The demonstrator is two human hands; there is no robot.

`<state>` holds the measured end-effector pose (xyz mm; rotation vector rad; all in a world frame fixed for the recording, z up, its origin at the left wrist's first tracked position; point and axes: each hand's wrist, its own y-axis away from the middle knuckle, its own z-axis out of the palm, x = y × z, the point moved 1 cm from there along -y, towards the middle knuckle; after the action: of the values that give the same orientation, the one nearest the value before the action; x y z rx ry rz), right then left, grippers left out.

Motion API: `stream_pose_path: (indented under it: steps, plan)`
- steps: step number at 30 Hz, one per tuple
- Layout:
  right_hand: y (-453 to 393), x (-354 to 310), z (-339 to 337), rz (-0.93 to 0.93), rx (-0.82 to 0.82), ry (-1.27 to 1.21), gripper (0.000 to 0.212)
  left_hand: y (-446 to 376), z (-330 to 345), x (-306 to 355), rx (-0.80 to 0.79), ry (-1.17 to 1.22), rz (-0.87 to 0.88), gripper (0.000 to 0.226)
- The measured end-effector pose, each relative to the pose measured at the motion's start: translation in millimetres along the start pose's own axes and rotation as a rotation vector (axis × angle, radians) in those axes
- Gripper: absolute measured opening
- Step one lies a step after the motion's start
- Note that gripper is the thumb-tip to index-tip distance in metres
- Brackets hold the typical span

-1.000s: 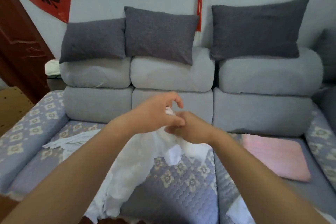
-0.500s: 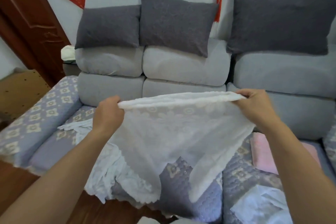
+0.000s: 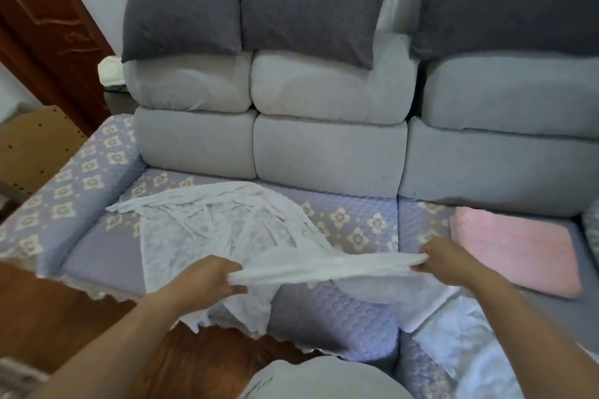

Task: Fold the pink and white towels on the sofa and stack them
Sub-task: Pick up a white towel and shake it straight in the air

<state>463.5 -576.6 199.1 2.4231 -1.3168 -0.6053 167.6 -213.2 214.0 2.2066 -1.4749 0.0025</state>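
The white towel (image 3: 227, 223) — thin and lacy — lies spread and wrinkled across the sofa seat (image 3: 353, 223), its near edge lifted and drawn taut between the two hands. The left hand (image 3: 207, 278) grips one end of that edge with curled fingers; the right hand (image 3: 444, 261) pinches the other end. Holding the edge stretched this way likely keeps the flimsy cloth straight, so it can be laid flat or carried over into a fold. The rest of the towel rests on the cushion, which serves as the folding surface. Well to the right lies the pink towel (image 3: 512, 253), already a neat flat rectangle on the next seat — probably the base of the stack. Grey pillows (image 3: 308, 0) stand along the backrest behind.
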Motion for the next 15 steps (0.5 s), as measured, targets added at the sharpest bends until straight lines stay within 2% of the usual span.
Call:
stream_pose_path:
  steps: [2, 3, 6, 7, 8, 9, 10, 11, 12, 13, 14, 15]
  plan:
    - [-0.6, 8.4, 15.8, 0.086, 0.005, 0.011, 0.037, -1.6, 12.0, -2.3, -0.003, 0.129, -0.043, 0.021]
    - [4.8, 7.7, 17.1, 0.131, -0.031, 0.037, 0.035, -3.2, 14.3, -6.4, -0.002, 0.115, -0.043, 0.023]
    - [20.9, -6.8, 4.9, 0.202, -0.219, 0.319, 0.027, -5.8, 4.3, 0.5, 0.028, -0.168, -0.073, 0.016]
    - [25.1, -16.8, -2.2, 0.174, -0.227, 0.368, 0.041, -7.9, -3.6, 11.5, 0.092, -0.201, -0.041, 0.014]
    - [26.3, -34.1, -8.5, 0.06, -0.213, 0.299, 0.063, -10.1, -15.6, 30.1, 0.18, -0.168, 0.039, 0.013]
    - [29.3, -62.5, -16.0, -0.103, -0.215, 0.08, 0.085, -11.1, -30.5, 54.3, 0.278, -0.116, 0.138, 0.016]
    - [35.7, -99.0, -23.7, -0.265, -0.246, -0.189, 0.098, -11.6, -45.7, 79.8, 0.382, -0.081, 0.224, 0.019]
    - [40.2, -134.1, -27.9, -0.406, -0.253, -0.392, 0.098, -13.1, -61.6, 104.8, 0.519, -0.083, 0.291, 0.021]
    - [43.6, -164.6, -28.6, -0.501, -0.193, -0.505, 0.085, -16.7, -77.6, 125.9, 0.694, -0.12, 0.323, 0.019]
    - [46.0, -190.3, -33.9, -0.527, -0.079, -0.568, 0.06, -20.8, -93.4, 141.2, 0.846, -0.126, 0.288, 0.02]
    - [45.3, -205.2, -45.3, -0.48, 0.048, -0.634, 0.032, -25.0, -109.4, 150.4, 0.947, -0.067, 0.189, 0.028]
    - [43.6, -211.7, -61.4, -0.399, 0.158, -0.72, 0.018, -27.3, -123.6, 153.4, 0.966, 0.045, 0.073, 0.043]
